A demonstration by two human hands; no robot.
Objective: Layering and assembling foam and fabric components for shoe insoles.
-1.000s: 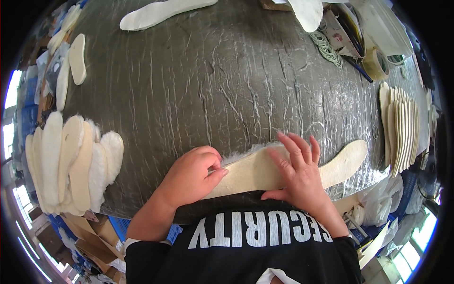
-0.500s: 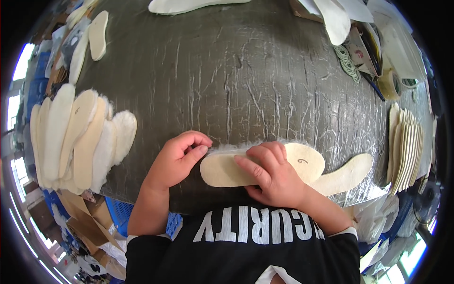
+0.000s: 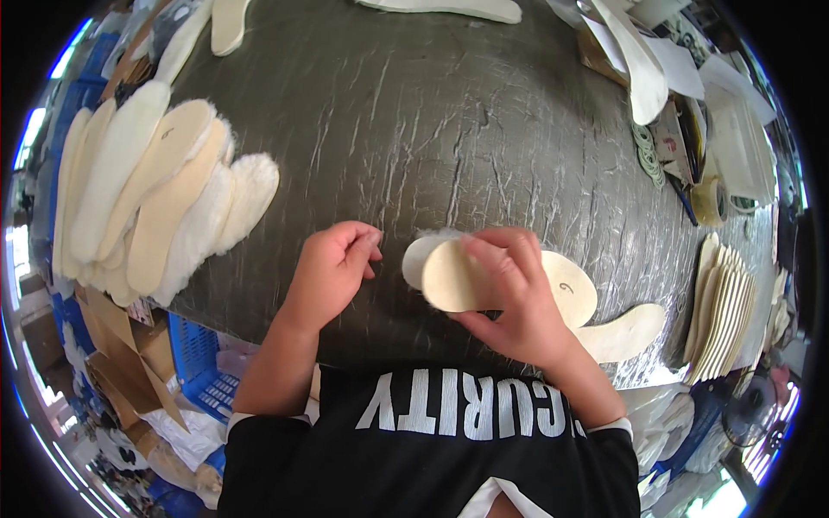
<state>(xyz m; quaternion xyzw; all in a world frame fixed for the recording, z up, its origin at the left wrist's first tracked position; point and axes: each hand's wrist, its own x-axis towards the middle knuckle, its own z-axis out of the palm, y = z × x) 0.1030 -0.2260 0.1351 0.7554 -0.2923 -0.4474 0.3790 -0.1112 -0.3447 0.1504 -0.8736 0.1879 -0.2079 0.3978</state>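
My right hand (image 3: 509, 293) grips a cream insole (image 3: 453, 276), thumb on the near side and fingers over the top. The insole's left end is raised. A white fleecy insole (image 3: 418, 259) shows beneath that end. Part of a cream sole with a dark mark (image 3: 570, 293) shows to the right of my hand; whether it is the same piece as the gripped one, I cannot tell. My left hand (image 3: 332, 272) hovers to the left, apart from the insoles, fingers curled against the thumb with nothing visible in them. Another cream insole (image 3: 623, 332) lies at the right.
Fleecy and cream insoles (image 3: 173, 211) lie fanned out at the left. A row of cream insoles (image 3: 721, 311) stands at the right edge. Beyond it are a tape roll (image 3: 710, 201), pale green bands (image 3: 646, 155) and a clear plastic bin (image 3: 738, 129). A blue crate (image 3: 194, 354) sits below the table.
The gripped insole's left end has moved right and lifted, exposing the white fleecy insole below. My left hand, formerly beside the insole's end, is now separated from it. The view has shifted.
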